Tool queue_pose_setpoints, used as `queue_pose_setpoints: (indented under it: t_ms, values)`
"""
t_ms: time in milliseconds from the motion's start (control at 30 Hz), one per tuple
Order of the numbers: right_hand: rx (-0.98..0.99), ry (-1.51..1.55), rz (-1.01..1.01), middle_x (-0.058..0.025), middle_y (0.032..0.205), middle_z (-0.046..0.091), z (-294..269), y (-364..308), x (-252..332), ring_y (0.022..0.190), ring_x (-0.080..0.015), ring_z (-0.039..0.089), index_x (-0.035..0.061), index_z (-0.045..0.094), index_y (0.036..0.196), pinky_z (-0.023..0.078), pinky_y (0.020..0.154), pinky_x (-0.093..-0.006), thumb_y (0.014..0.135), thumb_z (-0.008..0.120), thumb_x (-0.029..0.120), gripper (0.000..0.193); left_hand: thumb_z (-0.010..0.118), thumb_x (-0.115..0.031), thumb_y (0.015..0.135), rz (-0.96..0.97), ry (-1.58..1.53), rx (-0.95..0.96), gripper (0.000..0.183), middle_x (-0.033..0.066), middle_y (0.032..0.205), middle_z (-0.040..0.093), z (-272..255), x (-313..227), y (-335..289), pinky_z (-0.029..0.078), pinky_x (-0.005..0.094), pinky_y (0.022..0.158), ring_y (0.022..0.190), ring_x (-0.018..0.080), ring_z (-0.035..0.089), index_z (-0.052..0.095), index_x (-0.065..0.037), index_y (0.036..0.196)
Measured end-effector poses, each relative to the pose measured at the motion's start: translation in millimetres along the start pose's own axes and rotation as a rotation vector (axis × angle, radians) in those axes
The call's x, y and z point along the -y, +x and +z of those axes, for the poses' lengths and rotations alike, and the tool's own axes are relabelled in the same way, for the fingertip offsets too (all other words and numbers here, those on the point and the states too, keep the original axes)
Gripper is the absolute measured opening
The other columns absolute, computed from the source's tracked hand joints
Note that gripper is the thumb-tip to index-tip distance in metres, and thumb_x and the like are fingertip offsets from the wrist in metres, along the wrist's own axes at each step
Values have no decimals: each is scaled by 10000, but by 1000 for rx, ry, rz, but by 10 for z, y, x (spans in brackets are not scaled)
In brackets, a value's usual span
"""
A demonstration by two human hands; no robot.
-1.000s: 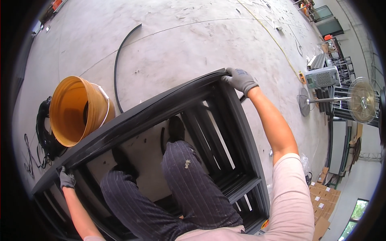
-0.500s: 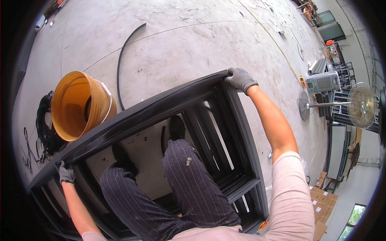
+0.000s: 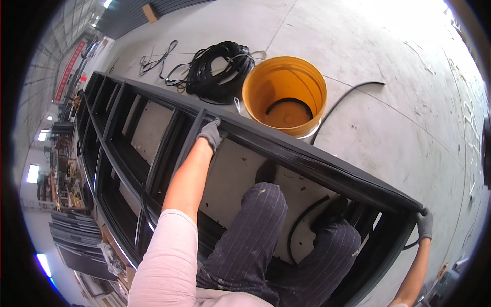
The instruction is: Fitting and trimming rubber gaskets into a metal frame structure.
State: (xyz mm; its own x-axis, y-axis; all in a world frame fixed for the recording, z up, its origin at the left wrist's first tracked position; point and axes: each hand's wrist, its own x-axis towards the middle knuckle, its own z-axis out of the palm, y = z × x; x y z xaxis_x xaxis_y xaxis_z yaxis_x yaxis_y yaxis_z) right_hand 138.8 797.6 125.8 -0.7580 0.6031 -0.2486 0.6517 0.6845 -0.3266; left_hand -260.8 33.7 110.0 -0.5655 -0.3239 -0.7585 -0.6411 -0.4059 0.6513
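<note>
A long dark grey metal frame (image 3: 307, 148), split into several bays by crossbars, lies across my lap area with my legs inside one bay. My left hand (image 3: 210, 134), in a grey glove, is closed at the inner side of the far rail, beside a crossbar. At the frame's right end my right hand (image 3: 424, 225), also gloved, has its fingers curled round the corner. A glossy black strip or channel runs along the far rail between the hands; I cannot tell if it is separate from the frame.
Just beyond the far rail stands an orange-yellow bucket (image 3: 284, 94) holding a curved black piece. Left of it lies a coil of black strip (image 3: 220, 71). A loose black strip (image 3: 348, 105) curves over the floor at right. Stacked dark panels (image 3: 76, 240) and shelving are at far left.
The view has swung left, bringing the black coil and the frame's left end into sight. My left hand stays by the crossbar. My right hand stays at the frame's right corner.
</note>
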Motion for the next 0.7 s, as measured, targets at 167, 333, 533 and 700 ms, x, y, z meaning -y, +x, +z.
queue_pose_setpoints:
  t_ms: [167,333,533,700]
  values:
    - [1,0,39,-165,828,681,-51,10,-108,808,-304,649,-29,662,949,496,754,-393,809,652,161,235,594,-304,952,41,55,23,253,56,1128,652,12,4,-141,536,480,901,1069,262,596,614,-129,1134]
    - [61,151,12,-173,1063,700,-488,-467,716,999,-236,661,1,671,1130,501,872,-359,859,609,208,347,605,-104,871,834,1686,83,461,189,1353,539,196,78,-118,352,358,1112,1285,308,486,542,-26,1321]
    - [163,-133,98,-237,1006,672,-125,25,1063,941,-371,660,54,680,1086,509,863,-454,815,586,304,381,489,-327,997,275,479,619,495,118,1371,521,-1235,-698,1567,353,339,1108,1239,277,483,476,-4,1373]
    - [142,-132,187,-169,1082,677,-354,-198,732,1051,-318,632,119,680,1115,492,901,-414,798,603,297,372,489,-489,955,-213,220,245,551,66,1394,511,-811,-621,2093,373,349,1076,1245,235,480,512,-118,1361]
